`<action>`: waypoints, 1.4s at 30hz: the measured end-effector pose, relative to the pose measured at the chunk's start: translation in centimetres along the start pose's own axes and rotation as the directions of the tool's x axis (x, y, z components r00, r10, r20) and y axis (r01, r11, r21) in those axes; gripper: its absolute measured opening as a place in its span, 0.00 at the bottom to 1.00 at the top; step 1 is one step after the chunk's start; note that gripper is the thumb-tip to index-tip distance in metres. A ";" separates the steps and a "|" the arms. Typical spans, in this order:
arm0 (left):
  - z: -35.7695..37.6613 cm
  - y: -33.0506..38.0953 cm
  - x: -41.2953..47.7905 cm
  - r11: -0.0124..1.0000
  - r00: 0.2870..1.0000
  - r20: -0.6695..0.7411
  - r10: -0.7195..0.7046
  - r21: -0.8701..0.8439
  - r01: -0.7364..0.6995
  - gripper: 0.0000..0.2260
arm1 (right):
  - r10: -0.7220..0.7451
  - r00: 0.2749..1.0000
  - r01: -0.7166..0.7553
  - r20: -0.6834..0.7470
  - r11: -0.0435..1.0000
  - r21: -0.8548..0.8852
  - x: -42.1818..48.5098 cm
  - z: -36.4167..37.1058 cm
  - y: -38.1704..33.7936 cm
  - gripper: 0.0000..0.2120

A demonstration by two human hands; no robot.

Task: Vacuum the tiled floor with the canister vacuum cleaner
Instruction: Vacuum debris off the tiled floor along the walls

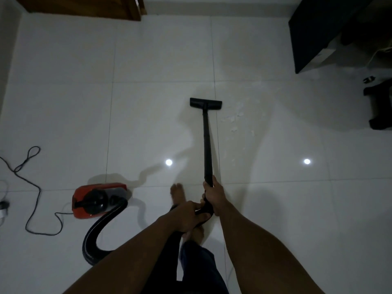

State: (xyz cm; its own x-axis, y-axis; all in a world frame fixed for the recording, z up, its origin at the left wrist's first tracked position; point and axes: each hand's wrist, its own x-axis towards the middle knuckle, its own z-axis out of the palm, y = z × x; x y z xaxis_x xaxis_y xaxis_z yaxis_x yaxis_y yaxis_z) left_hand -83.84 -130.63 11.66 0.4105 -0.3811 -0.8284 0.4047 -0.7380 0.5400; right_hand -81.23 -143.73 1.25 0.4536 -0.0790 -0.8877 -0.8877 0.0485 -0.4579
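Found a black cord [39, 193] looping over the tiled floor [148, 60] near its left edge, joined to the red vacuum cleaner [99, 198] parked by the near left part. Followed the thick black hose [101, 219] curving from the cleaner round to the left hand [184, 217], clenched around the hose end. Saw the right hand [214, 196] just beyond, wrapped tight round the near end of the black tube [206, 145]. Traced the tube forward to the flat nozzle [205, 102], set down mid-floor. Spotted pale scraps [237, 115] just right of the nozzle, and a dark cabinet [314, 35] at the far right corner.
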 end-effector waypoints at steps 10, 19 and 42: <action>-14.5 6.5 7.2 0.983 0.998 0.035 -0.047 0.180 0.040 0.28 | 0.019 1.000 -0.019 -0.021 0.999 0.035 8.2 1.5 -14.9 0.26; -26.6 10.7 12.0 0.996 0.996 0.020 0.082 -0.026 -0.082 0.19 | -0.041 0.999 0.042 0.024 0.997 -0.068 13.5 3.9 -27.9 0.21; -53.3 20.4 29.7 0.991 0.996 -0.090 0.024 -0.131 -0.035 0.21 | -0.022 1.000 0.020 -0.014 0.990 -0.137 34.5 8.5 -56.0 0.30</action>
State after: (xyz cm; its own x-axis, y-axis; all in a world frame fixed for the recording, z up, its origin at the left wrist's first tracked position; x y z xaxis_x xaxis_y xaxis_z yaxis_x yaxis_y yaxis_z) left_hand -19.85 -127.32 5.94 0.4915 -0.3472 -0.7987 0.4934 -0.6447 0.5839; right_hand -15.16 -140.72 -4.13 0.4716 -0.0942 -0.8767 -0.8811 -0.0901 -0.4643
